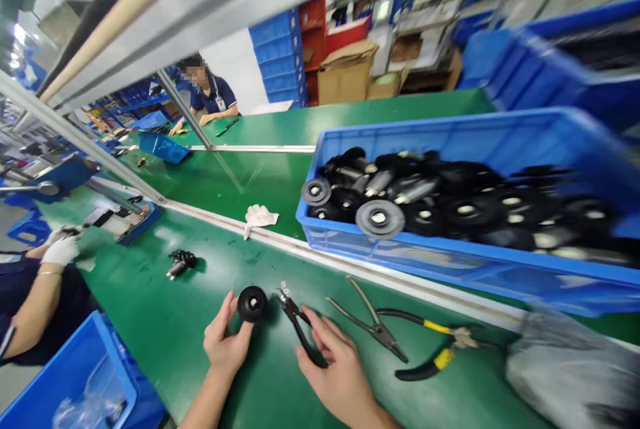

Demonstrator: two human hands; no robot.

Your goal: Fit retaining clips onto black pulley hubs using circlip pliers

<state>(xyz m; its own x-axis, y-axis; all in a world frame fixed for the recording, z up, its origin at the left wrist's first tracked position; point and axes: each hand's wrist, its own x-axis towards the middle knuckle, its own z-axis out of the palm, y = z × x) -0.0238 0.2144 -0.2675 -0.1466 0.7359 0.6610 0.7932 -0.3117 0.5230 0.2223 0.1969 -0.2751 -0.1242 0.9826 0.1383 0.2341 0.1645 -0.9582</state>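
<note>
My left hand point(227, 342) grips a round black part point(253, 304) with a pale centre, its face turned up. Just to the right, my right hand point(333, 356) is wrapped around black-handled pliers point(296, 322). A small clear ring-like piece point(285, 288) shows at the pliers' tips, apart from the black part. Beside my right hand lie metal pliers point(375, 326) and cutters with black and yellow handles point(437, 342). Several similar black round parts point(380, 217) fill a large blue bin point(450, 129) beyond.
A white glove point(261, 216) lies by the metal rail point(225, 221). Small black parts point(181, 262) rest on the green table point(210, 282). A plastic bag point(570, 362) is at right, a blue bin point(120, 356) at lower left. Gloved hands point(61, 247) are at left; another person point(213, 97) sits beyond.
</note>
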